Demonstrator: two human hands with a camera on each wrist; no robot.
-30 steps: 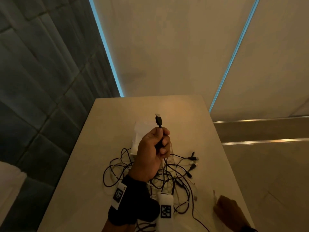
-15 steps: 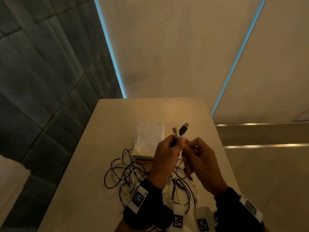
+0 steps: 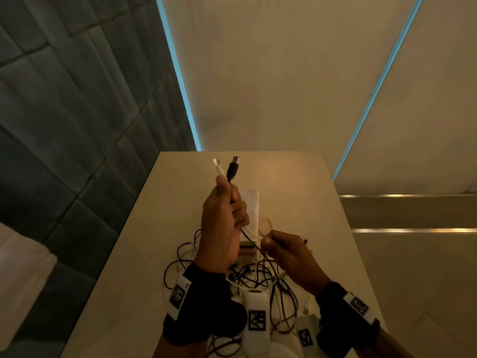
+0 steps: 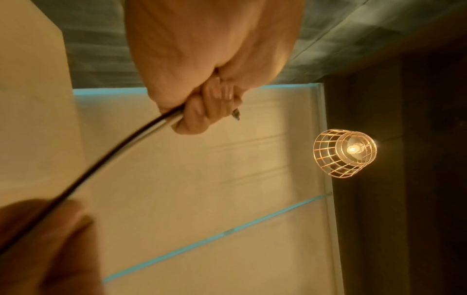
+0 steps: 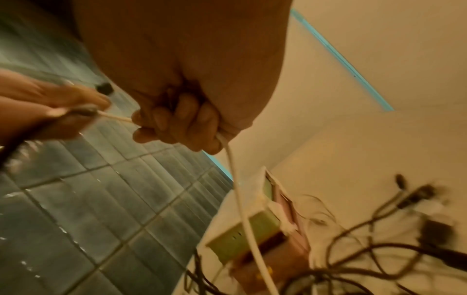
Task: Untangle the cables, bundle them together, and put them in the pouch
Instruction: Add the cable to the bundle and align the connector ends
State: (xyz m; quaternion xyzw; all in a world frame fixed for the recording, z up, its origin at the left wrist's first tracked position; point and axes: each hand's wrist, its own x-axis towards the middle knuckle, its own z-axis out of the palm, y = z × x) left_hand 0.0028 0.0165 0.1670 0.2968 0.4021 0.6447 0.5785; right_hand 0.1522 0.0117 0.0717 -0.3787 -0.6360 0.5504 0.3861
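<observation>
1. Head view:
   - Now raised higher than half a second ago: left hand [image 3: 222, 223], fist upright, clamped round two cords at once.
   - Standing side by side above its knuckles: black plug [image 3: 233, 169] and white plug [image 3: 218, 166]. A second ago, only the black one there.
   - Dropped lower and pulled apart from the left: right hand [image 3: 289, 257], fingers pinched round the strands that run down from the left fist.
   - Below both wrists, on the table [image 3: 296, 189]: the tangle [image 3: 258, 277], not yet loosened.
   - Just behind the left hand: the pouch [image 3: 251, 202], flat and with no cable in it.
   - Judged meaning: two ends paired, lengths now being drawn free; bundling barely begun.

2. Left wrist view:
   - Fingers [image 4: 199, 113] curled tight on the black cable [image 4: 101, 165], which slants away down to blurred fingertips of the other hand.
   - Off to the far side: a caged lamp [image 4: 345, 152].

3. Right wrist view:
   - Closed fist, the white cable [image 5: 242, 199] leaving under the little finger and hanging past the pouch towards the tangle.
   - Taut short stretch leading across to the left hand.
</observation>
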